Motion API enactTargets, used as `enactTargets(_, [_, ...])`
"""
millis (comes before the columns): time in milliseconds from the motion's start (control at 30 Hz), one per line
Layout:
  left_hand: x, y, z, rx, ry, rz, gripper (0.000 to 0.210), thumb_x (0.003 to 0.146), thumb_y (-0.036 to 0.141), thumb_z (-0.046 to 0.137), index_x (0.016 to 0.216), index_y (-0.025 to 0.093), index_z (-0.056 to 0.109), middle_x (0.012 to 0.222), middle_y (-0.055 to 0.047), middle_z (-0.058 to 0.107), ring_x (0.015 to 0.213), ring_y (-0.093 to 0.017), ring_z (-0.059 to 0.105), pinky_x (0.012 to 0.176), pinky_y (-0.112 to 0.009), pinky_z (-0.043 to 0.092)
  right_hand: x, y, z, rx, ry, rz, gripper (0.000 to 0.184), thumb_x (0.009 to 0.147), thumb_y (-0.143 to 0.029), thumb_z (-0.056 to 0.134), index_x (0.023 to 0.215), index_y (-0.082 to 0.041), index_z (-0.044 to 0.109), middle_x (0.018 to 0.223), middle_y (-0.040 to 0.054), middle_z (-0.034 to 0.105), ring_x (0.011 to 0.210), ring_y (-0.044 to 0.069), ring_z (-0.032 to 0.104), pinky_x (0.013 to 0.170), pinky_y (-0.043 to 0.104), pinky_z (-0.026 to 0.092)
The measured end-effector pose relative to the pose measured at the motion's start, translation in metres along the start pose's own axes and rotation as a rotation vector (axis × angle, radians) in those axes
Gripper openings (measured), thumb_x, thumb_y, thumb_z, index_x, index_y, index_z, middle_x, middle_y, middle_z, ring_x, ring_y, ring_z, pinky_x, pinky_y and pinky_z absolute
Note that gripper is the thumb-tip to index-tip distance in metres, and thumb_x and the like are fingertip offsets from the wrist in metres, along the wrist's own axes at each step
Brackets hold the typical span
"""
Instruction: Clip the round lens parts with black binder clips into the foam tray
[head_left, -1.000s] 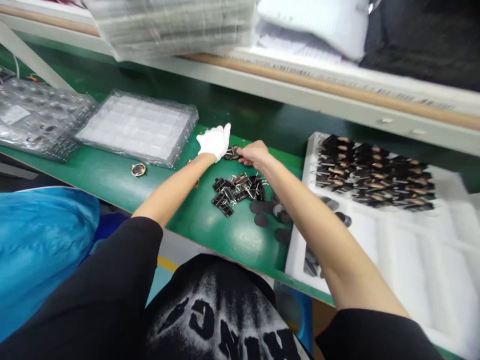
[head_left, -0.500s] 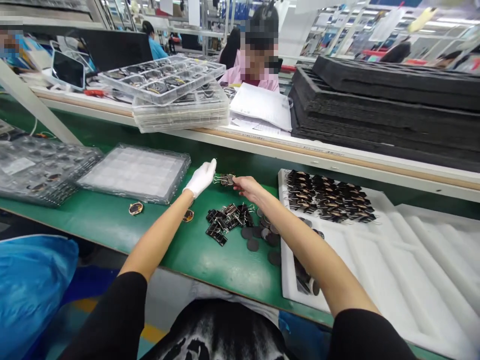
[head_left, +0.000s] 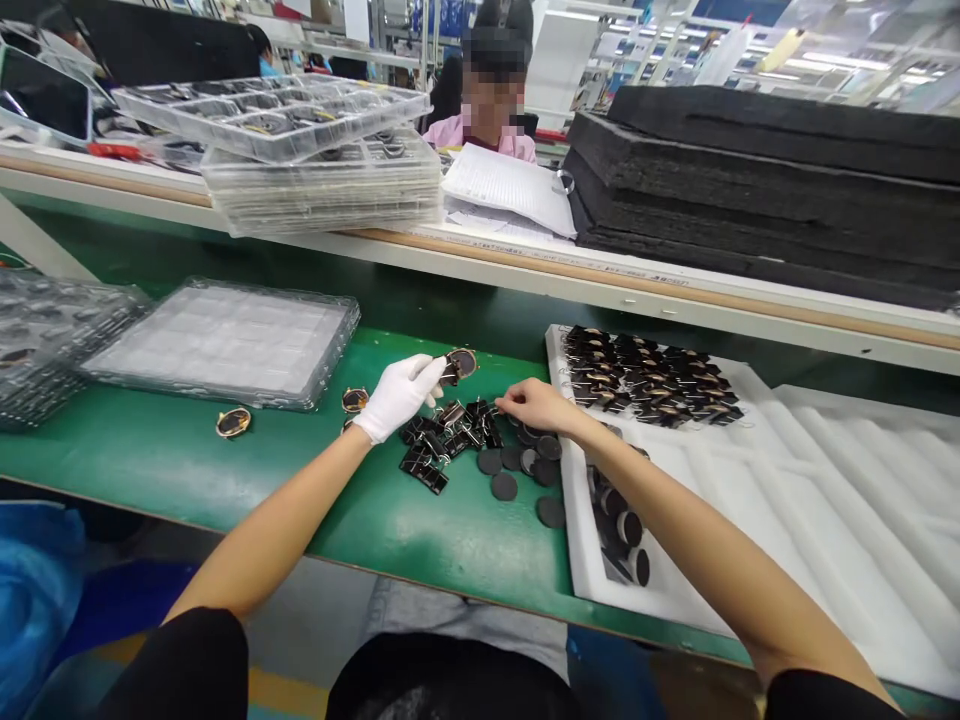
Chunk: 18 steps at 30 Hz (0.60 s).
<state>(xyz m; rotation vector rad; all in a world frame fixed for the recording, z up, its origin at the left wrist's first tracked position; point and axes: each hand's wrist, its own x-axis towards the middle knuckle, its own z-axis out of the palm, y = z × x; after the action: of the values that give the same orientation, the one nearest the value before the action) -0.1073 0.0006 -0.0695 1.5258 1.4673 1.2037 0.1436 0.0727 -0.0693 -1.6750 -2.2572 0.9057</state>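
My left hand (head_left: 405, 398), in a white glove, is closed around a small round watch-like part (head_left: 465, 362) with a dark face. A dark piece beside the fingers is partly hidden. My right hand (head_left: 536, 405), bare, is pinched at the right edge of a pile of black binder clips (head_left: 439, 440); what its fingertips hold, if anything, is too small to make out. Below that hand lie several loose black discs (head_left: 504, 486). Two more round parts with gold-coloured rims, one (head_left: 355, 400) by my left wrist and one (head_left: 233, 423) farther left, rest on the green table (head_left: 315, 490).
Rows of clipped parts (head_left: 652, 375) stand on a white foam tray (head_left: 720, 480) at right. Clear plastic trays (head_left: 225, 340) lie at left. A raised shelf (head_left: 525, 270) across the back bears stacked trays (head_left: 322, 185) and black foam sheets (head_left: 750, 190). A person in pink (head_left: 517, 140) sits beyond.
The round part, earlier held at my right fingertips with a binder clip on it, is now in my left hand, whose fingers have closed. My right hand has moved right and down to the pile.
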Motion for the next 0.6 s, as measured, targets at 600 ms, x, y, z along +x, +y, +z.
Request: enactTargets(600, [0.01,-0.008,0.005,0.165,-0.008,-0.119,0.063,0.103,0.061,0.042,0.057,0.021,0.058,0.047,0.0,0.059,0.055,-0.015,0.06,0.076,-0.028,0.05,0.079,-0.029,0.014,-0.067,0.342,0.114,0.043,0.107,-0.04,0.032,0.13,-0.019,0.062,0.135,0.0203,0.064,0.127,0.036,0.057,0.107,0.052,0.042])
